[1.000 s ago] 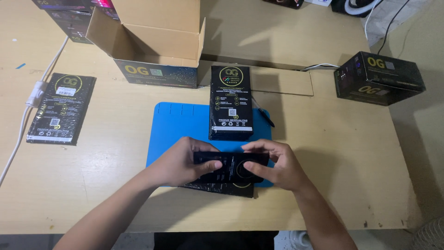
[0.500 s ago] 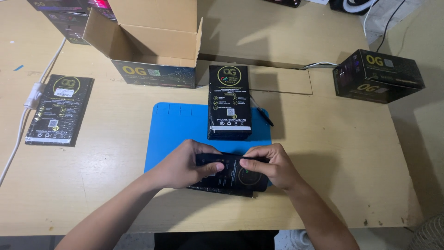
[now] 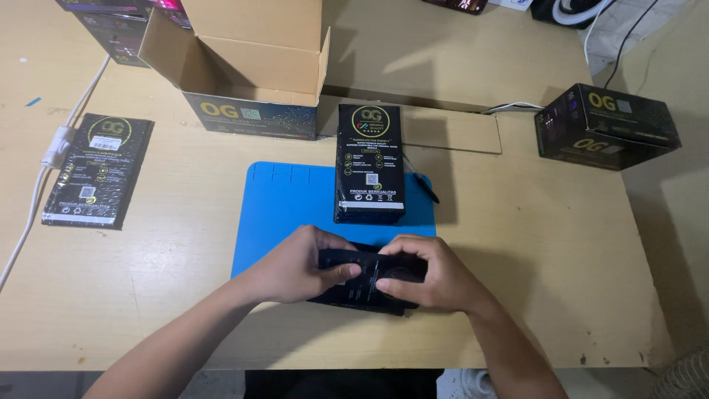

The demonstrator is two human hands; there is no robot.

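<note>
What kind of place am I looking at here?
Probably a small packing or repair bench: a wooden table with a blue work mat, a stack of flat black packages and an open carton.

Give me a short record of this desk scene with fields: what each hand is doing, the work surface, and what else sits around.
left hand: left hand grips the left end of a flat black packet
right hand: right hand covers the packet's right end
surface: blue mat on a wooden table
on mat: stack of black packets, beyond the hands
far left: another black packet, white cable
behind: open cardboard box
far right: black box
</note>
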